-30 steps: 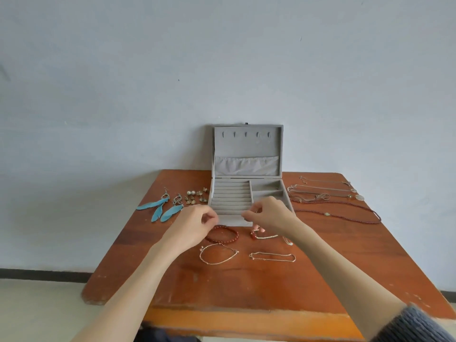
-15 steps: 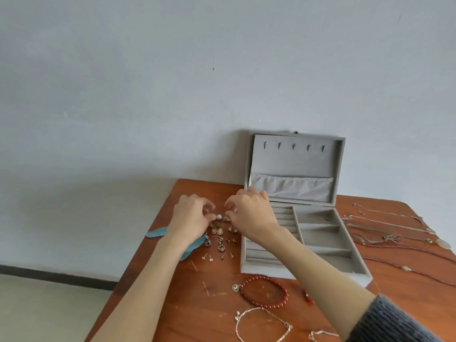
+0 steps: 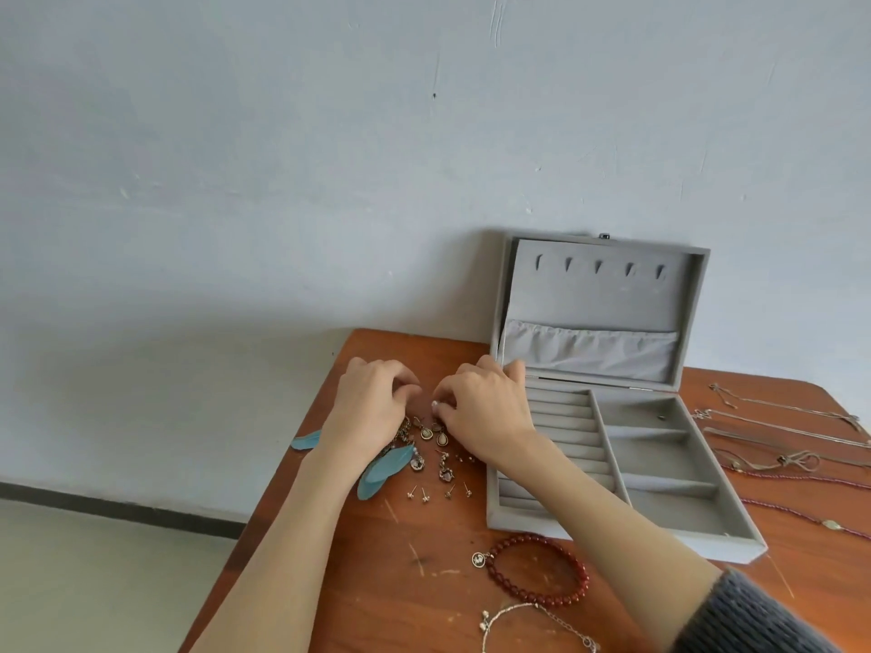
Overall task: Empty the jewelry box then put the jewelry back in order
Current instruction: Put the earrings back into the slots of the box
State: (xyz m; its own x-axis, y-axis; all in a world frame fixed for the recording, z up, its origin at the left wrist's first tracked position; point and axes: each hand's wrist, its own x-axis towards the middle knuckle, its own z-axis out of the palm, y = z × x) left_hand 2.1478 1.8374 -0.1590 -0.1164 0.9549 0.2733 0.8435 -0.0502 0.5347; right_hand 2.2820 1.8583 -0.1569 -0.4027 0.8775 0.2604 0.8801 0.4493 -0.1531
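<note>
Earrings (image 3: 431,452) lie scattered on the wooden table (image 3: 424,596) just left of the open grey jewelry box (image 3: 660,468), and both hands are down among them at the far end of the cluster. The left hand (image 3: 372,407) and the right hand (image 3: 485,412) face each other with fingertips curled inward and nearly meeting, and a small pale bead-like piece (image 3: 434,404), probably a pearl stud, shows at the right hand's fingertips. Whether either hand has it truly pinched I cannot tell, since the fingers hide the contact. What the next move turns on is direction: the box's ridged ring-and-stud rows (image 3: 561,431) sit immediately to the right of the right hand, its wrist already crossing over their near end, so that hand is by far the closer to carry a piece across, with only a short sideways sweep over the box wall. The rows run left to right, so a stud's post would need to point down into a slot. The box looks empty apart from a tiny item (image 3: 662,418) in the far right compartment. Turquoise feather earrings (image 3: 382,468) lie partly under the left wrist, a red bead bracelet (image 3: 537,570) lies near the box's front, and necklaces (image 3: 777,440) are laid out to its right.
</note>
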